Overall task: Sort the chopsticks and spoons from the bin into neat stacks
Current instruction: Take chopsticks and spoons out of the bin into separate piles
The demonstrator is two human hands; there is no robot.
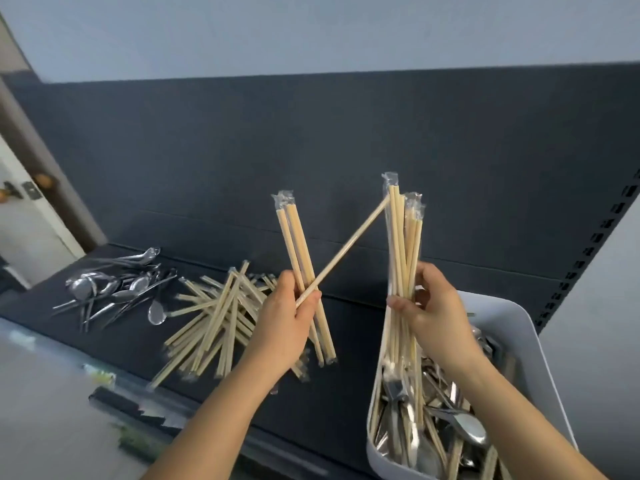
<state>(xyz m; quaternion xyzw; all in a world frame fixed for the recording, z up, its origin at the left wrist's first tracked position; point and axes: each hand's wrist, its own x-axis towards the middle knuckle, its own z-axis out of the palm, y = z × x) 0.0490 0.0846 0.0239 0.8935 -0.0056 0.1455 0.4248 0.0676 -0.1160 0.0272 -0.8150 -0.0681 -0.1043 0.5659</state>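
My right hand (434, 308) grips an upright bundle of wrapped chopsticks (403, 244) whose lower ends stand in the white bin (519, 327) at the lower right. My left hand (285, 322) holds a wrapped pair of chopsticks (298, 237) upright and pinches the end of a single chopstick (349, 249) that slants up to the top of the bundle. Inside the bin lie mixed metal spoons (464, 427) and more chopsticks. On the dark shelf a loose pile of chopsticks (211, 317) lies left of my left hand, with a pile of spoons (114, 289) further left.
The dark shelf (346, 375) has a dark back panel (311, 150) behind it. A slotted upright (588, 244) runs along the right side. A door with a knob (43, 181) is at the far left. Blurred floor and small items lie below the shelf's front edge.
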